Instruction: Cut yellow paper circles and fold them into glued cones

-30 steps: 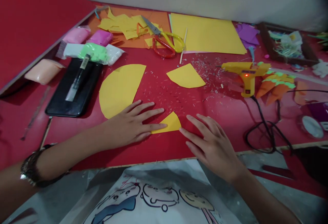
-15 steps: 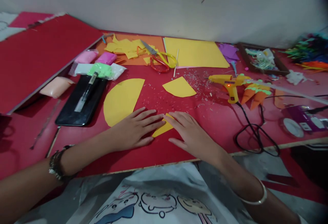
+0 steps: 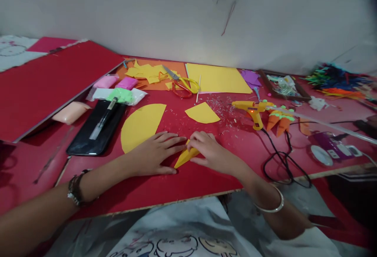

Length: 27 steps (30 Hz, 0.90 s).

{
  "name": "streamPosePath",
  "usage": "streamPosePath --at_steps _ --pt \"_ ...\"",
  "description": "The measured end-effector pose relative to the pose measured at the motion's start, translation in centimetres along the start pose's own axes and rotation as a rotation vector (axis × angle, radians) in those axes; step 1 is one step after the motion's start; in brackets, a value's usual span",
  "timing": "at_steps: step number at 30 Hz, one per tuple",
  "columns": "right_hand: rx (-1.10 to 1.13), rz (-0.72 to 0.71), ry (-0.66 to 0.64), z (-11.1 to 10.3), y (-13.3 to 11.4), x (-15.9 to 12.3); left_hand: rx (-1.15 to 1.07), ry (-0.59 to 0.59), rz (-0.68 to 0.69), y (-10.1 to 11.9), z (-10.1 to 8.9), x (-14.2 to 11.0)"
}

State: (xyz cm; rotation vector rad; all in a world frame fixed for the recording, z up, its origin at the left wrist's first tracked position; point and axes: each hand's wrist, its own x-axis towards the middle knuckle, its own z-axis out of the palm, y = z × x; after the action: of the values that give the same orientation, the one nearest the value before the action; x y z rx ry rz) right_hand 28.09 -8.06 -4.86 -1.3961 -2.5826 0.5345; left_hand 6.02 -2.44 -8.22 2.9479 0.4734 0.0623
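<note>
Right hand [image 3: 210,153] has moved left since a second ago, from beside the small yellow paper wedge [image 3: 185,158] to on top of it

The small wedge lies at the centre of the frame, on a red worktop [image 3: 159,194], between the person's two hands and partly covered by the right one. The right hand's fingers are bent, tips down at the wedge's upper part, with the thumb held a little apart; whether they pinch the paper or only press it, I cannot tell. A pale bangle [image 3: 275,206] circles that arm.

Left of centre, the left hand [image 3: 154,153] rests palm down, fingers loosely spread, gripping nothing. Its fingertips are just beside the wedge, and it overlaps the lower edge of a large, rounded piece of yellow paper [image 3: 141,125] with one straight side. Above the hands lies a second yellow paper wedge [image 3: 202,113], well apart from them.

At upper centre, scissors with one red and one yellow handle [image 3: 179,79] lie near a large rectangular yellow sheet [image 3: 219,78]. Right of centre is a yellow glue gun [image 3: 251,110] with a glowing red light and a black cord [image 3: 277,155]. At left, a clear-and-black pen [image 3: 103,119] lies on a flat black rectangular object [image 3: 84,135].
</note>
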Motion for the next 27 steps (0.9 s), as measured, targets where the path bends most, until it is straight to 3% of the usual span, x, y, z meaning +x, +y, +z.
streamPosePath --at_steps 5,9,12,14,16,19,21,23,27 --pt "-0.027 -0.09 0.101 0.8 1.1 -0.6 0.045 0.078 0.022 1.0 0.4 -0.1" --pt "-0.116 -0.009 0.148 0.5 1.8 -1.4 -0.02 0.069 0.146 1.6 0.6 -0.1" --pt "-0.055 0.078 0.194 -0.2 2.7 -2.6 -0.028 0.083 0.16 1.5 0.7 -0.1" --pt "-0.001 0.183 0.307 -0.7 4.0 -3.7 -0.025 0.129 0.138 1.3 0.7 0.0" --pt "-0.009 0.347 0.5 -1.1 6.0 -5.1 -0.016 0.158 0.115 1.3 0.8 0.1" --pt "-0.106 0.708 0.857 -1.4 10.1 -7.1 0.009 0.153 0.081 1.2 0.7 0.1" --pt "-0.256 0.843 0.953 -1.4 12.7 -8.0 0.014 0.134 0.055 1.2 0.5 0.0" --pt "-0.239 0.859 0.971 -1.3 14.8 -8.2 0.008 0.114 0.038 1.1 0.4 -0.1" --pt "-0.065 0.868 0.731 -1.4 16.4 -7.6 -0.018 0.116 0.032 0.9 0.4 -0.2"
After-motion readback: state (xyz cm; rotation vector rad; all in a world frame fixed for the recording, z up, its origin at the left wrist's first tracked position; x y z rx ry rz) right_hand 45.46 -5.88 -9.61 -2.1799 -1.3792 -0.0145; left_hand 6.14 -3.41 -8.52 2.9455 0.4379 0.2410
